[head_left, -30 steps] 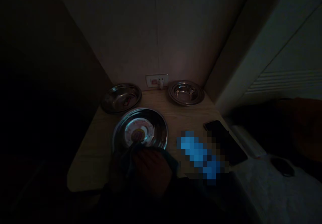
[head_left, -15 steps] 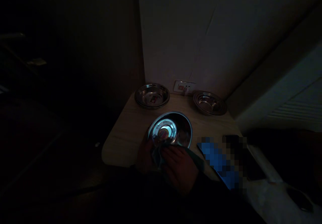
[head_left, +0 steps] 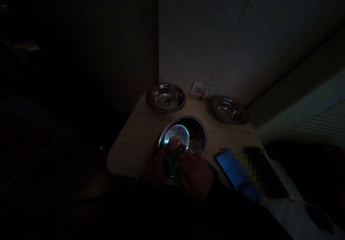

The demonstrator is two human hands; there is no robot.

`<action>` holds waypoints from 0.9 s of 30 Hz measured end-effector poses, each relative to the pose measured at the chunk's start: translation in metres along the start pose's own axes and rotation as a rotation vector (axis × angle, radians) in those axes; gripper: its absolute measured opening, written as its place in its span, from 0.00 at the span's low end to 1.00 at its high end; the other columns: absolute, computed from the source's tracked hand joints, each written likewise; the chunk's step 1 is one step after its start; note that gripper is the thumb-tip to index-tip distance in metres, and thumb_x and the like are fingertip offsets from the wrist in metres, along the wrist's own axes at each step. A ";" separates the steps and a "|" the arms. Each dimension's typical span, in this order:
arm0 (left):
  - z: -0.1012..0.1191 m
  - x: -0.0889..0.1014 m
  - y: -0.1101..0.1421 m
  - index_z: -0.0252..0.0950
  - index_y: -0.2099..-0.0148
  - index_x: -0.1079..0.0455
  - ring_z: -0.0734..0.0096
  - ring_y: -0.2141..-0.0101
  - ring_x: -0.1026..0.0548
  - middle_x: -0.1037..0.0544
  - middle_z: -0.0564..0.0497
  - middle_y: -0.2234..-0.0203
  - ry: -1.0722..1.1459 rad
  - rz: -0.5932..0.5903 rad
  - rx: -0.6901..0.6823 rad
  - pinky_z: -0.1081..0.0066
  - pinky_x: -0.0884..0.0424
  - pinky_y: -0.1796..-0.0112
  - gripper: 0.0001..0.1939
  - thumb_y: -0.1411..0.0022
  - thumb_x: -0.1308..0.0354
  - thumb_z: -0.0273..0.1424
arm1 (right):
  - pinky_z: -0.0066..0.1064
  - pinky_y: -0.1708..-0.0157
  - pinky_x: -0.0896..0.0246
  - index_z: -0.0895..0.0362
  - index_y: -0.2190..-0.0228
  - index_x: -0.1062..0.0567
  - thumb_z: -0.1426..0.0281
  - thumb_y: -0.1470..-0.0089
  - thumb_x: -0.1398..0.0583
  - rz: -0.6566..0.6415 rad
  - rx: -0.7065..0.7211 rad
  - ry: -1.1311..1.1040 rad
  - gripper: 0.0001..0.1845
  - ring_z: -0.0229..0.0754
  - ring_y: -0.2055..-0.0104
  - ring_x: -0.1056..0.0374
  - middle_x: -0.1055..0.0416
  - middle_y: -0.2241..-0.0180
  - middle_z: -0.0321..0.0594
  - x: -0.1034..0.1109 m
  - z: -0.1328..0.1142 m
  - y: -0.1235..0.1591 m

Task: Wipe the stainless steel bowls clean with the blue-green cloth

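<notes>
A shiny steel bowl [head_left: 185,134] with a round yellow and red sticker inside is tilted near the table's front edge. My left hand [head_left: 154,165] grips its left side, though the dim light partly hides those fingers. In my right hand [head_left: 194,176] is a bunched, dark bluish cloth [head_left: 170,161], pressed against the near inside of the bowl. The fingers of that hand lie together over the cloth, which covers the bowl's near rim.
Stacked steel bowls [head_left: 166,98] stand at the table's back left, more steel bowls [head_left: 230,110] at the back right. Between them is a wall socket [head_left: 203,90] with a plug. A lit phone [head_left: 237,177] and a dark phone-like slab [head_left: 272,179] lie right on the wooden table [head_left: 129,143].
My right hand and the cloth have shifted slightly within the bowl's near side. The bowl remains in my left hand. The camera view has moved a little, and the light is dimmer.
</notes>
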State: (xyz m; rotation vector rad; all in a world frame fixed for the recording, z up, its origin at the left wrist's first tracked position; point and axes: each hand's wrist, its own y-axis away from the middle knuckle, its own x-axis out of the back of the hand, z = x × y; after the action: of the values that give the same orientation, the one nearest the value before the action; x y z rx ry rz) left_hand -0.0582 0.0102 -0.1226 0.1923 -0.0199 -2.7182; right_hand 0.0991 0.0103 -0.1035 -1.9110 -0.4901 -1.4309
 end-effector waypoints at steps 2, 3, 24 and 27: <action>0.000 0.001 0.000 0.34 0.55 0.27 0.60 0.57 0.25 0.21 0.47 0.60 -0.036 0.005 -0.003 0.64 0.31 0.55 0.19 0.45 0.49 0.38 | 0.40 0.55 0.45 0.58 0.54 0.29 0.70 0.42 0.47 0.009 0.022 -0.051 0.16 0.46 0.52 0.34 0.27 0.53 0.42 -0.003 -0.007 0.001; 0.001 0.002 0.000 0.35 0.55 0.27 0.60 0.58 0.25 0.21 0.47 0.60 -0.035 0.003 -0.015 0.64 0.31 0.55 0.19 0.45 0.49 0.38 | 0.40 0.54 0.45 0.58 0.54 0.29 0.70 0.42 0.47 0.005 0.050 -0.040 0.16 0.46 0.52 0.35 0.27 0.53 0.42 -0.002 -0.005 0.001; -0.004 0.008 0.000 0.35 0.57 0.29 0.58 0.54 0.27 0.22 0.47 0.59 -0.176 0.034 -0.090 0.63 0.33 0.52 0.18 0.42 0.53 0.39 | 0.46 0.50 0.50 0.60 0.51 0.31 0.62 0.43 0.46 -0.129 0.121 0.037 0.21 0.51 0.48 0.39 0.29 0.51 0.46 0.015 0.023 0.005; -0.003 0.004 0.002 0.36 0.55 0.30 0.59 0.53 0.28 0.23 0.47 0.58 -0.116 0.038 -0.064 0.64 0.33 0.52 0.19 0.42 0.52 0.41 | 0.46 0.51 0.48 0.62 0.54 0.29 0.64 0.42 0.46 -0.135 0.073 0.095 0.19 0.51 0.49 0.38 0.28 0.53 0.48 0.019 0.026 0.003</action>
State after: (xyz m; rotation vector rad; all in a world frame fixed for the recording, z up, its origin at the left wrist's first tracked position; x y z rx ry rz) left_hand -0.0605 0.0072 -0.1261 0.0155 0.0298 -2.6847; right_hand 0.1247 0.0249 -0.0909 -1.7720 -0.6275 -1.5610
